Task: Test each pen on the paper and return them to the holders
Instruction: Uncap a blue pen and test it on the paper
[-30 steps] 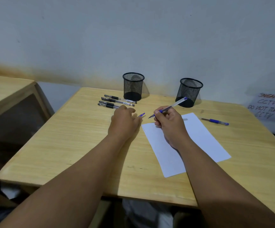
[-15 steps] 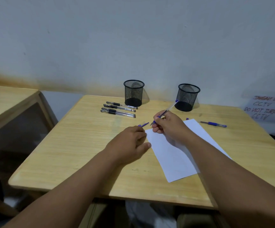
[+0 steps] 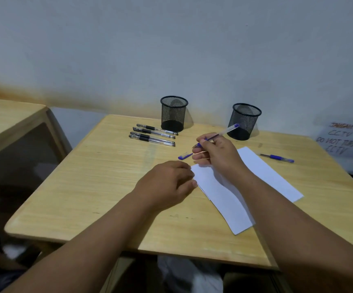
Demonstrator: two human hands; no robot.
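Note:
My right hand (image 3: 218, 153) grips an uncapped blue pen (image 3: 224, 132) above the far left corner of the white paper (image 3: 255, 180), tip pointing down and left. Its blue cap (image 3: 185, 155) lies on the table just left of that hand. My left hand (image 3: 167, 182) rests on the table with fingers loosely curled, its fingertips touching the paper's left edge. Three black pens (image 3: 153, 134) lie side by side at the back left. A second blue pen (image 3: 277, 157) lies right of the paper. Two black mesh holders (image 3: 173, 113) (image 3: 245, 120) stand at the back.
The wooden table (image 3: 99, 187) stands against a pale wall. A second wooden table (image 3: 8, 115) stands to the left with a gap between. A handwritten CCTV notice (image 3: 344, 140) leans at the far right.
My left hand drew back from the cap toward me and settled at the paper's left edge. My right hand stayed at the paper's far corner with the pen; the camera tilted.

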